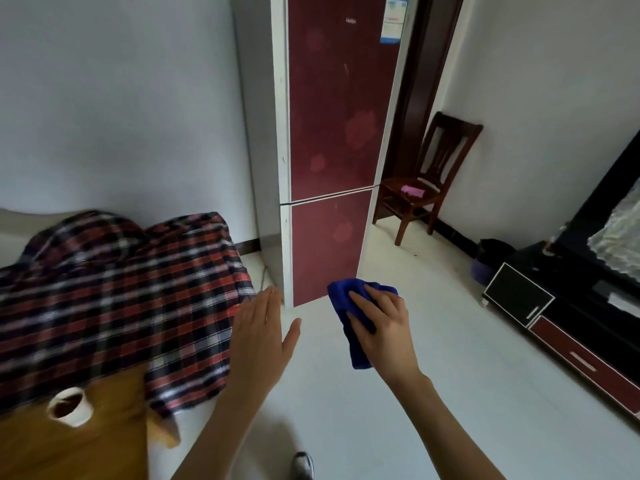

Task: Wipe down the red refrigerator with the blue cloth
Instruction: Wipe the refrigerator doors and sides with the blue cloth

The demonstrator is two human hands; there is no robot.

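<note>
The red refrigerator [332,133] stands in the upper centre of the frame. Its long axis runs up and down the picture, and a seam just above mid-frame divides a tall upper door from a shorter lower one. In the lower centre the right hand [384,327] grips the blue cloth [340,303], with the fingers curled over its bunched top and a tail hanging below the palm. The cloth's upper edge overlaps the bottom corner of the lower door in the picture, but I cannot tell whether it touches the door; it looks short of it. The left hand [263,334] hangs just to the left with fingers straight and together and thumb spread, holding nothing. It sits below the refrigerator's white left edge.

The door therefore lies directly above the cloth in the frame. The right hand is the nearer one to the red face, so the first stroke probably goes forward onto the lower door and then up along the long axis. A wooden chair [433,174] stands to the right of the refrigerator.
</note>
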